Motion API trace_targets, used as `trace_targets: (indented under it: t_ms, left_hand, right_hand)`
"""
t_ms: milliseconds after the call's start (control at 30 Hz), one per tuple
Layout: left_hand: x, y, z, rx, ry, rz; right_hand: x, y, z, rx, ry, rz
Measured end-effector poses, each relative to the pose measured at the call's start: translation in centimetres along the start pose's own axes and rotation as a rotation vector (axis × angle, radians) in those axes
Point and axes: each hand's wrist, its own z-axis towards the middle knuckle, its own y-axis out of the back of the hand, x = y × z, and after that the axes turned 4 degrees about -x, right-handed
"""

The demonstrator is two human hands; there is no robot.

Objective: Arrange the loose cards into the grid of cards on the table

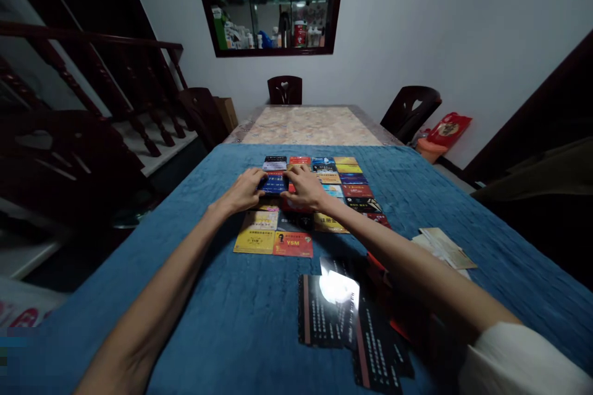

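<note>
One blue card point(274, 184) had all the attention when I looked over, sitting between the left hand point(246, 190) and the right hand point(303, 188). Each hand was partly open, thumb and fingers spread around its own end of the card. Couldn't tell if they were really pinching it or just touching the edges, or whether it was flat or slightly up off the blue tablecloth point(185, 247).

It was toward the left side of a close patchwork of cards point(356, 190), with a yellow YSM card point(253, 242) and an orange-red YSM card point(293, 244) side by side along the near edge. A loose spread of black cards point(319, 321) lay apart, nearer the person, with some beige papers point(447, 247) off to the right.

My read: the step was lining that card up with its neighbours. If so, the next move called for small, even nudges from both ends, then lifting the fingers straight up. Those cards were so close together that a dragged fingertip could've knocked the row crooked.
</note>
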Motion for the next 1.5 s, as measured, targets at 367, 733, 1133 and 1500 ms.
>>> trace_targets:
  t_ms: [367,733,1133,1500]
  left_hand:
    - [3.1,-2.0,-0.9,0.064,0.107,0.032]
    - [3.9,-2.8,-0.8,0.115,0.112,0.008]
    - [4.5,-3.4,-0.8,0.061,0.100,-0.016]
    - [4.7,-3.9,-0.8,-0.005,0.090,-0.006]
  right_hand:
    - [1.5,-1.8,1.2,0.124,-0.085,0.045]
    - [2.1,-2.0,1.4,0.187,-0.114,0.005]
    - [1.9,-1.9,1.5,0.201,-0.149,-0.026]
    - [1.7,-1.9,1.9,0.204,-0.135,-0.031]
